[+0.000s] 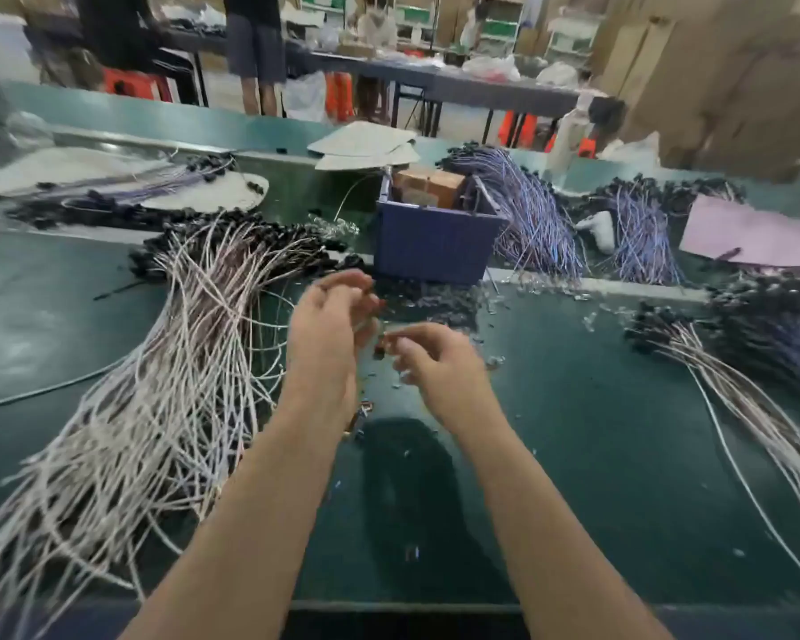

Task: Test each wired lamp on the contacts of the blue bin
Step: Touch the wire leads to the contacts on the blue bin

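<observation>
Both hands are hovering close together over the green counter (596,455), and motion blur is smearing them. The right hand (435,358) is pinching a small dark piece, seemingly the head of a wired lamp (380,347), between thumb and fingertips. Its wire is getting lost in the blur. The left hand (329,316) is curling its fingers just beside that piece, at 10 o'clock from it, and whether it is gripping anything I cannot tell. The blue bin (435,242) is sitting at 12 o'clock from the hands, apart from them. Its contacts are too small to make out, and brown boxes (430,182) are filling its top. A big fan of white-wired lamps (181,362) is spreading at 9 o'clock, its lower ends running off the frame. Purple-wired bundles (532,214) are lying at 1 o'clock, partly hidden behind the bin. Another white bundle (735,399) is trailing out of view at 3 o'clock.
</observation>
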Motion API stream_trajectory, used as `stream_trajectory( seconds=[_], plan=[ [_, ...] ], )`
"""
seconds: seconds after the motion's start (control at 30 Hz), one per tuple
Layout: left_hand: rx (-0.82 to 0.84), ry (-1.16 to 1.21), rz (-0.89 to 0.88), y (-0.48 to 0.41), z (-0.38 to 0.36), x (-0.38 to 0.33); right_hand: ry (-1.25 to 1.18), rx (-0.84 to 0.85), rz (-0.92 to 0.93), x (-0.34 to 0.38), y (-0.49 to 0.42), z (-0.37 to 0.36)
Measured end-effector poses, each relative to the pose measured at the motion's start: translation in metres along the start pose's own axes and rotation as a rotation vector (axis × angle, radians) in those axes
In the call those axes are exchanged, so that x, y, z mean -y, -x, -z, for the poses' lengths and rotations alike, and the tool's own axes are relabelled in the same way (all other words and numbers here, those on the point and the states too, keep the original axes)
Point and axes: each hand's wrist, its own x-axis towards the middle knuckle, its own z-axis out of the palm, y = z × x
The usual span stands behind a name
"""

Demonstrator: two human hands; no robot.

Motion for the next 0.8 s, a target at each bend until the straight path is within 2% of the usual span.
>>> stream_trajectory(
  seconds=[0.1, 0.2, 0.33, 0.53, 0.6, 0.7, 0.8],
  plan=[
    [-0.281, 0.014, -0.156, -0.034, 0.017, -0.017, 0.129, -0.059, 0.066, 0.004, -0.039, -0.037],
    [-0.484, 0.063, -0.208, -0.065, 0.036, -0.03, 0.117, -0.011, 0.098, 0.013, -0.069, -0.085],
    [-0.575, 0.108, -0.12, -0.089, 0.046, -0.033, 0.155, 0.12, 0.112, 0.016, -0.092, -0.13],
    [-0.623, 0.105, -0.072, -0.1, 0.048, -0.031, 0.262, 0.228, 0.049, 0.016, -0.118, -0.144],
    [-0.638, 0.118, -0.094, -0.101, 0.046, -0.031, 0.139, 0.173, -0.022, 0.019, -0.12, -0.145],
    [-0.647, 0.107, -0.14, -0.103, 0.042, -0.026, -0.292, 0.024, -0.25, 0.021, -0.12, -0.14],
    [-0.624, 0.062, -0.184, -0.101, 0.036, -0.019, -0.609, -0.023, -0.465, 0.02, -0.122, -0.134]
  ],
)
